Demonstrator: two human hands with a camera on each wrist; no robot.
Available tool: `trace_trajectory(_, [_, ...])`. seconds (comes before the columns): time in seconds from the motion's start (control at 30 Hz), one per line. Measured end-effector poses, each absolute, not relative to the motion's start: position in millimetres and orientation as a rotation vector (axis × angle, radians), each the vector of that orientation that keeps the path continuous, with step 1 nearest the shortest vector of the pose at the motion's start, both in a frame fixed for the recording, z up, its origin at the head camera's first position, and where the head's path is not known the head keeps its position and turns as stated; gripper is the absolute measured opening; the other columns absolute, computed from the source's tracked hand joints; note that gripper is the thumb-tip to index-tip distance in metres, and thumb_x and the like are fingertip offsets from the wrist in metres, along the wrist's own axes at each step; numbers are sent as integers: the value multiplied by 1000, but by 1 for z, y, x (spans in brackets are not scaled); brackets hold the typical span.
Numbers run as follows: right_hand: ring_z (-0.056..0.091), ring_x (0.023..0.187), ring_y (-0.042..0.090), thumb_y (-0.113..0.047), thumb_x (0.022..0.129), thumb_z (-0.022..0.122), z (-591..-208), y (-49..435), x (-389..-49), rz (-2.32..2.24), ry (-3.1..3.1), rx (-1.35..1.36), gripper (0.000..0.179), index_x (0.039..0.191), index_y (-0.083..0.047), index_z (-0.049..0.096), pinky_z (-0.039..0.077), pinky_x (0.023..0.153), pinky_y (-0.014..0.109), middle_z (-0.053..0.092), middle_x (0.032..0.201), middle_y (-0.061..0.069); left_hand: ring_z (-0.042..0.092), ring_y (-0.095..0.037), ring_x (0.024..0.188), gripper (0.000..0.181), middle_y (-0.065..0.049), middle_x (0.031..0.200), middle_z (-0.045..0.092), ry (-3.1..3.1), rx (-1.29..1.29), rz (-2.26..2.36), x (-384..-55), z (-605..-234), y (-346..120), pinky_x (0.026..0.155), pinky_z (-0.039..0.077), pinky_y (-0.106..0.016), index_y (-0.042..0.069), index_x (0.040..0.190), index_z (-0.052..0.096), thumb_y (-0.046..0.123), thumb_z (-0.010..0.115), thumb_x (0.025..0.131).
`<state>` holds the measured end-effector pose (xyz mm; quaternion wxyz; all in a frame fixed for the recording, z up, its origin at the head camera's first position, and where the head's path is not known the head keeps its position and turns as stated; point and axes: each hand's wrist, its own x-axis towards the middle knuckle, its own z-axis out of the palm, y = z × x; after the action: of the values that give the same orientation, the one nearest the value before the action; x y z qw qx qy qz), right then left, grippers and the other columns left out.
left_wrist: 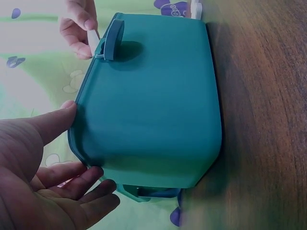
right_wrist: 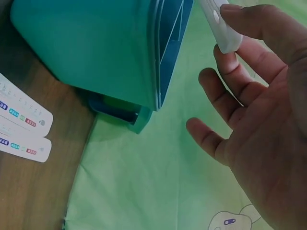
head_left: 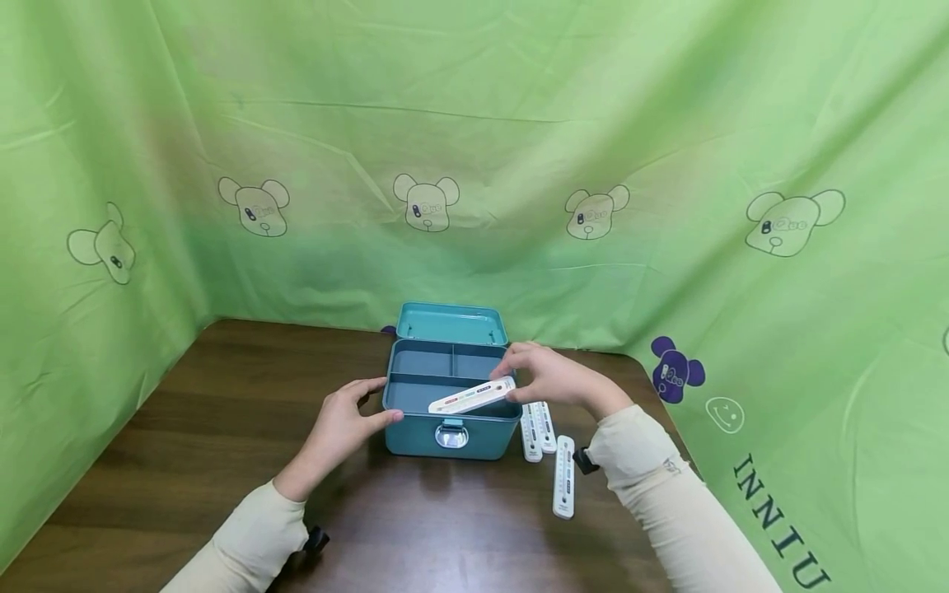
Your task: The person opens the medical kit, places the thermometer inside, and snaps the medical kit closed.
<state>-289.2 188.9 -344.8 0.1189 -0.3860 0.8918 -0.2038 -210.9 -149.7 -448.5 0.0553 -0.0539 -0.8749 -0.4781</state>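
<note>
Taking clock directions from the middle of the teal box point(head_left: 423, 442) in the head view, your left hand point(head_left: 340, 422) is at 9 o'clock, thumb on the front rim and relaxed fingers against the left end, touching the corner rather than clamped round it. The box stands on the brown table point(head_left: 356, 519), its lid point(head_left: 452, 323) raised at 12 o'clock and its latch point(head_left: 451, 436) at 6. Over its long front compartment slants a white strip point(head_left: 469, 399) with a printed scale, its free end pointing between 8 and 9 o'clock; you cannot tell whether that end touches the box. Your right hand point(head_left: 554, 379), between 2 and 3 o'clock and well apart from your left, pinches the strip's other end. Two overlapping strips point(head_left: 530, 436) lie between 3 and 4 o'clock, and a lone strip point(head_left: 564, 479) at 4.
</note>
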Motion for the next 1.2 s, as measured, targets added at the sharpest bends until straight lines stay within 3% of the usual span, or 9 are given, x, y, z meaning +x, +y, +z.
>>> trace_trajectory(0.2, [52, 112, 30, -10, 86, 72, -343, 181, -292, -561, 2570, -1149, 37, 123, -17, 74, 46, 91, 41, 62, 113, -5, 58, -35, 131, 69, -14, 141, 63, -2661, -166, -1440, -212, -448, -150, 103, 53, -54, 8, 142, 61, 37, 86, 84])
trace_trajectory(0.57, [49, 109, 20, -17, 89, 75, -351, 170, -300, -515, 2531, -1213, 35, 124, -23, 75, 42, 92, 37, 62, 110, -8, 58, -36, 131, 70, -14, 141, 63, -2674, -163, -1397, -212, -449, -149, 103, 53, -54, 7, 142, 62, 38, 86, 83])
trace_trajectory(1.2, [49, 119, 18, -24, 90, 80, -366, 148, -300, -486, 2515, -1260, 31, 121, -26, 77, 34, 108, 53, 65, 114, -12, 60, -36, 129, 66, -15, 139, 64, -2652, -156, -1403, -210, -448, -149, 103, 53, -54, 5, 139, 64, 31, 87, 83])
